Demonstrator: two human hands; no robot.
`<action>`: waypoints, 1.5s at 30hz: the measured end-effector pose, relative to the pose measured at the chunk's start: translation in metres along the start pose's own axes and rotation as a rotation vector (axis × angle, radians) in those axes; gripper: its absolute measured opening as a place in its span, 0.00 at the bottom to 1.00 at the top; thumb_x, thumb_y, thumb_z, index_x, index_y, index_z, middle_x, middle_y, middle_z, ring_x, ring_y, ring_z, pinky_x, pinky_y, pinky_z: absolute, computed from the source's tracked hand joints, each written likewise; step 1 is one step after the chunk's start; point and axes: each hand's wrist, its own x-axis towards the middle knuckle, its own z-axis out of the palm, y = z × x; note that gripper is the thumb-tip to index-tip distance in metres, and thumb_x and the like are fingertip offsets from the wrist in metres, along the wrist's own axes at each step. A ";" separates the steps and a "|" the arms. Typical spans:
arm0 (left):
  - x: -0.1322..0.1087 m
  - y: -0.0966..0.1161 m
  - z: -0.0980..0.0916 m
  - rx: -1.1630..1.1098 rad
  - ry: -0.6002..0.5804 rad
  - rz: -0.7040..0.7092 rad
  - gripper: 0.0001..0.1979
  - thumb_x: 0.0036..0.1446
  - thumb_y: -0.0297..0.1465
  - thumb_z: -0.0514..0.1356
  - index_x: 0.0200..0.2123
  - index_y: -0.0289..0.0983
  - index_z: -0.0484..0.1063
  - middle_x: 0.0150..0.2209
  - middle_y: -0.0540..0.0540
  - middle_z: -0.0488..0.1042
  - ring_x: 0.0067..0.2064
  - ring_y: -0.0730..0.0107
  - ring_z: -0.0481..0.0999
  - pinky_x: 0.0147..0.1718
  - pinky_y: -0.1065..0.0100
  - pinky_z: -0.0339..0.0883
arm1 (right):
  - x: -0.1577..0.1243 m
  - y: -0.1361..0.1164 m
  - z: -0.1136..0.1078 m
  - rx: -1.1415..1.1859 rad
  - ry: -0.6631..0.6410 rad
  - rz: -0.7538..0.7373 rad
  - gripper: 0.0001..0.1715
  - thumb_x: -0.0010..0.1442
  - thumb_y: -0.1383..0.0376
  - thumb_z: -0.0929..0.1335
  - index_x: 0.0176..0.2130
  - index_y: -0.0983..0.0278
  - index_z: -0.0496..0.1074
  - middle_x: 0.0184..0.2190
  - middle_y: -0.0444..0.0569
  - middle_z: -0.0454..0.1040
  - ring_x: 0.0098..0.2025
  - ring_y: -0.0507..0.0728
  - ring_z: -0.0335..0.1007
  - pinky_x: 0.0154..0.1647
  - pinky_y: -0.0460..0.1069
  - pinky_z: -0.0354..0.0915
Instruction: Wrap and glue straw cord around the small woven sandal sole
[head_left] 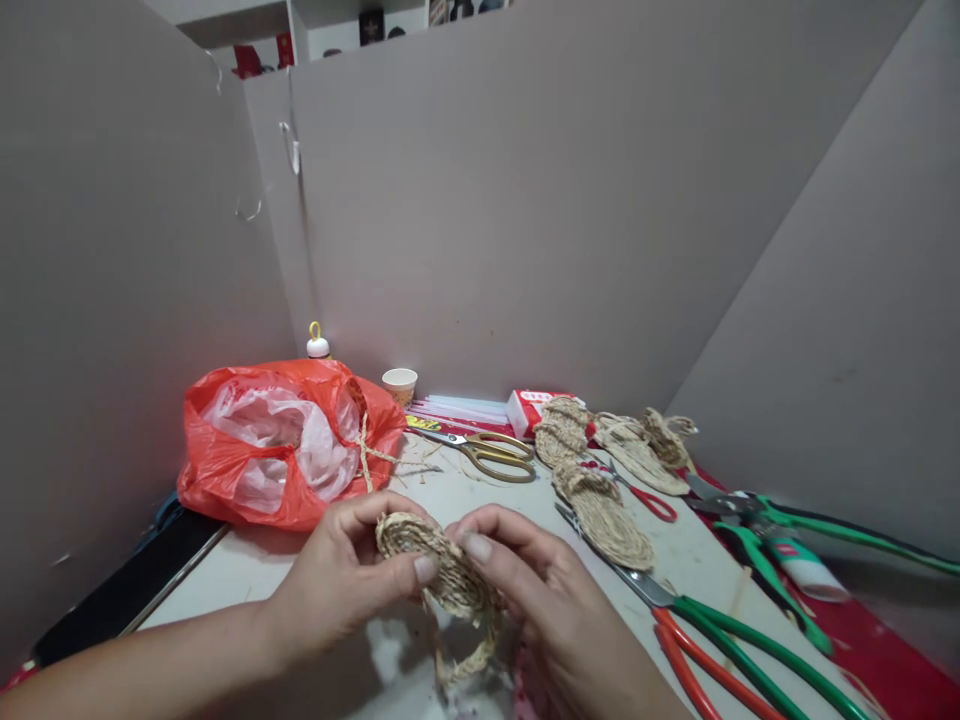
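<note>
A small oval piece of coiled straw braid [450, 575] is held up in front of me over the white table. My left hand [360, 570] pinches its left end, thumb lying across the near face. At the right end, my right hand [517, 575] grips the piece between thumb and fingers. A loose tail of braid [469, 665] loops down below the piece, between my hands. Some of the right fingers are hidden behind the straw. Finished-looking woven straw slippers [611, 520] lie to the right of my hands.
Left stands a red plastic bag [202, 440] with white plastic inside. Gold-handled scissors [499, 455] lie at the back beside a paper cup [400, 383]. On the right are red-handled scissors [652, 500], shears with green and red handles [675, 605], green-handled pliers [787, 520] and a white bottle [814, 572].
</note>
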 end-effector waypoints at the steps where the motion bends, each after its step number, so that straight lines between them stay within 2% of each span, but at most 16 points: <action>1: 0.000 0.000 0.000 -0.013 -0.001 -0.012 0.11 0.48 0.31 0.69 0.32 0.35 0.72 0.24 0.53 0.71 0.26 0.78 0.67 0.27 0.75 0.64 | 0.000 0.000 0.000 0.071 -0.029 0.064 0.15 0.54 0.54 0.72 0.29 0.63 0.70 0.22 0.41 0.68 0.25 0.51 0.63 0.27 0.45 0.61; 4: 0.000 -0.003 0.001 -0.039 -0.003 -0.019 0.11 0.48 0.31 0.69 0.30 0.35 0.70 0.24 0.54 0.69 0.25 0.79 0.66 0.26 0.76 0.63 | 0.000 -0.001 0.001 0.240 -0.079 0.205 0.13 0.52 0.58 0.73 0.30 0.63 0.69 0.21 0.40 0.68 0.22 0.49 0.62 0.26 0.44 0.59; 6: -0.001 -0.006 0.000 -0.035 -0.012 -0.020 0.10 0.49 0.31 0.69 0.30 0.35 0.70 0.24 0.54 0.68 0.25 0.78 0.66 0.26 0.76 0.63 | 0.000 -0.002 0.001 0.276 -0.092 0.241 0.12 0.51 0.60 0.74 0.30 0.63 0.69 0.20 0.39 0.67 0.22 0.49 0.61 0.25 0.43 0.57; 18: -0.003 -0.006 0.002 -0.007 -0.055 -0.017 0.08 0.53 0.31 0.67 0.29 0.33 0.71 0.25 0.52 0.68 0.27 0.78 0.66 0.28 0.75 0.63 | 0.003 0.005 -0.005 0.403 -0.204 0.326 0.09 0.50 0.65 0.72 0.31 0.62 0.68 0.23 0.40 0.66 0.25 0.50 0.63 0.29 0.44 0.59; 24: -0.004 -0.014 0.002 -0.063 -0.092 -0.063 0.08 0.54 0.32 0.66 0.31 0.34 0.70 0.27 0.49 0.72 0.28 0.71 0.73 0.30 0.68 0.69 | 0.003 0.005 -0.004 0.438 -0.218 0.350 0.07 0.50 0.66 0.70 0.31 0.62 0.68 0.21 0.39 0.65 0.24 0.51 0.66 0.32 0.48 0.67; 30: -0.002 -0.009 0.000 -0.096 -0.149 -0.073 0.09 0.54 0.31 0.66 0.32 0.35 0.70 0.27 0.50 0.73 0.28 0.73 0.74 0.30 0.72 0.67 | 0.006 0.009 -0.007 0.497 -0.231 0.354 0.06 0.52 0.69 0.70 0.32 0.63 0.68 0.25 0.42 0.70 0.24 0.48 0.67 0.27 0.45 0.70; 34: 0.000 -0.002 0.001 -0.026 -0.164 -0.086 0.10 0.52 0.33 0.67 0.34 0.34 0.70 0.26 0.51 0.73 0.26 0.77 0.70 0.27 0.75 0.63 | 0.007 0.013 -0.009 0.484 -0.234 0.380 0.09 0.52 0.68 0.72 0.32 0.64 0.67 0.25 0.44 0.72 0.22 0.48 0.68 0.24 0.45 0.72; 39: -0.001 -0.003 0.001 0.090 -0.086 -0.024 0.09 0.55 0.34 0.65 0.32 0.34 0.71 0.24 0.52 0.69 0.25 0.79 0.66 0.26 0.76 0.60 | 0.009 0.010 -0.008 0.463 -0.242 0.389 0.10 0.51 0.67 0.72 0.32 0.64 0.67 0.22 0.41 0.71 0.21 0.48 0.69 0.24 0.46 0.74; 41: -0.002 -0.004 0.000 0.117 -0.075 0.014 0.08 0.56 0.33 0.64 0.32 0.34 0.72 0.25 0.52 0.70 0.25 0.78 0.67 0.26 0.76 0.61 | 0.009 0.008 -0.009 0.425 -0.265 0.390 0.09 0.52 0.64 0.71 0.31 0.64 0.66 0.22 0.42 0.72 0.20 0.48 0.70 0.22 0.44 0.72; 45: -0.002 -0.005 -0.001 0.109 -0.145 0.027 0.07 0.59 0.34 0.61 0.35 0.35 0.70 0.26 0.49 0.75 0.26 0.72 0.75 0.27 0.73 0.65 | 0.010 0.009 -0.011 0.307 -0.317 0.404 0.11 0.53 0.60 0.69 0.32 0.64 0.65 0.23 0.50 0.78 0.19 0.50 0.73 0.20 0.41 0.67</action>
